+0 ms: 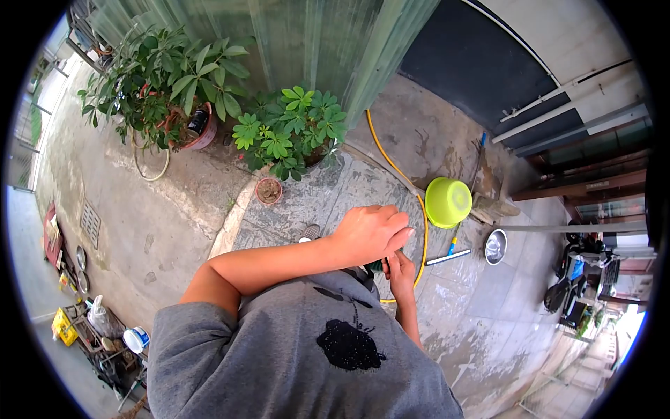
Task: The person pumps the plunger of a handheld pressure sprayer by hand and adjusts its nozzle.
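My left hand (373,232) reaches across my body, its fingers curled closed just above my right hand. My right hand (400,274) is closed too, thumb up, near my right side. A small dark green and black thing (377,266) shows partly between the hands and my shirt; most of it is hidden, and I cannot make out its kind. Past my right hand runs a yellow hose (425,241) on the wet ground. Close to it lies a squeegee (449,258) with a blue and yellow handle part.
A lime-green basin (449,202) is upside down beside the hose, with a metal bowl (495,247) farther right. Potted plants (293,133) and a small pot (268,190) stand ahead. A motorbike (576,279) is at the right. Clutter and a white bucket (136,340) sit left.
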Action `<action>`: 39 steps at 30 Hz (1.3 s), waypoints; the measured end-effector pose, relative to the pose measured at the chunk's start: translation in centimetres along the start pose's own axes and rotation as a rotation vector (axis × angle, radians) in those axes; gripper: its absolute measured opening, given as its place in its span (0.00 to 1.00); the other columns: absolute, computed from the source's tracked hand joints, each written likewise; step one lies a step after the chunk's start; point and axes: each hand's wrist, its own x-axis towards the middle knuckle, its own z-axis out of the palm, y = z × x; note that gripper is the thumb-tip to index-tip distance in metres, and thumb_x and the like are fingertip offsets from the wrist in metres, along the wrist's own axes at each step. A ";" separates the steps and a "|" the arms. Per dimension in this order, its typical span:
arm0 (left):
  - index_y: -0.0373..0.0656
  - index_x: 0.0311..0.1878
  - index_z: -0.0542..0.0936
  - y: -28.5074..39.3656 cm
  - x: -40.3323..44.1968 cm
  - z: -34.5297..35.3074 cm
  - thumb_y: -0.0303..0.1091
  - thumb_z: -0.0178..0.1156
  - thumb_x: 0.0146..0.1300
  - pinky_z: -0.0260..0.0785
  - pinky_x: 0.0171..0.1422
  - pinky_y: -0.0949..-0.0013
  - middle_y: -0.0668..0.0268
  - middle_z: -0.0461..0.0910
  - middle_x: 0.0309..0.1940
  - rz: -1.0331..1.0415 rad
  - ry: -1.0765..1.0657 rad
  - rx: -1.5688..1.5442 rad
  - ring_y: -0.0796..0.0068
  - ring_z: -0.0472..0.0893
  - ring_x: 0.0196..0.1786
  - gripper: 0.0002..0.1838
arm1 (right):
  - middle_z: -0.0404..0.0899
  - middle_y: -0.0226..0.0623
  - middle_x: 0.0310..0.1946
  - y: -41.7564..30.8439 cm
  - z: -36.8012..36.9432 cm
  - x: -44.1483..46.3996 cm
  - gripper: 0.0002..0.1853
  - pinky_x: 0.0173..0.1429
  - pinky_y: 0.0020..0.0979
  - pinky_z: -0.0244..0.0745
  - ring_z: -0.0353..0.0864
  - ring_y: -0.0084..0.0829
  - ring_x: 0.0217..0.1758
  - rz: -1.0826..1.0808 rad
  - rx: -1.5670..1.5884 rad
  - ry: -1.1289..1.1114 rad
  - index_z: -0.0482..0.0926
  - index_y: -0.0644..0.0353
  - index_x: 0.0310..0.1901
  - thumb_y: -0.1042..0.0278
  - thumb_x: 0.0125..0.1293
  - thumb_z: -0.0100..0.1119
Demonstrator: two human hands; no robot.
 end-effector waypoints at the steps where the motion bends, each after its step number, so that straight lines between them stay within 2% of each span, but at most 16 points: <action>1: 0.43 0.34 0.78 0.0 0.0 0.0 0.39 0.64 0.66 0.75 0.28 0.56 0.62 0.78 0.27 -0.003 -0.007 -0.003 0.56 0.82 0.28 0.10 | 0.72 0.26 0.16 -0.1 0.0 -0.1 0.20 0.24 0.26 0.62 0.67 0.16 0.18 0.008 -0.005 0.004 0.78 0.63 0.27 0.60 0.76 0.55; 8: 0.44 0.35 0.78 -0.6 -0.2 0.2 0.39 0.63 0.66 0.75 0.29 0.56 0.60 0.80 0.29 -0.023 -0.026 -0.007 0.54 0.82 0.28 0.09 | 0.72 0.28 0.15 0.2 -0.4 -0.1 0.21 0.24 0.27 0.62 0.68 0.17 0.18 -0.012 -0.079 -0.033 0.79 0.64 0.27 0.57 0.76 0.56; 11: 0.44 0.34 0.78 -0.7 -0.3 0.2 0.39 0.63 0.66 0.75 0.29 0.56 0.60 0.80 0.29 -0.036 -0.036 -0.001 0.54 0.82 0.28 0.10 | 0.72 0.28 0.15 -0.1 -0.5 -0.2 0.22 0.24 0.27 0.62 0.68 0.17 0.18 0.042 -0.093 -0.056 0.78 0.64 0.26 0.56 0.76 0.56; 23: 0.44 0.33 0.78 -0.6 -0.4 -0.5 0.39 0.64 0.65 0.76 0.28 0.57 0.61 0.80 0.28 -0.039 -0.022 0.013 0.55 0.82 0.27 0.11 | 0.72 0.26 0.17 -0.3 -0.5 0.7 0.20 0.25 0.25 0.62 0.67 0.16 0.19 0.030 -0.066 -0.146 0.79 0.63 0.29 0.58 0.77 0.54; 39: 0.43 0.33 0.77 -0.7 0.1 -0.6 0.39 0.64 0.65 0.75 0.27 0.57 0.62 0.79 0.28 0.005 0.009 0.003 0.57 0.82 0.28 0.10 | 0.72 0.26 0.16 -0.6 0.5 0.7 0.20 0.24 0.25 0.61 0.67 0.16 0.18 -0.015 -0.020 -0.035 0.78 0.63 0.28 0.59 0.76 0.55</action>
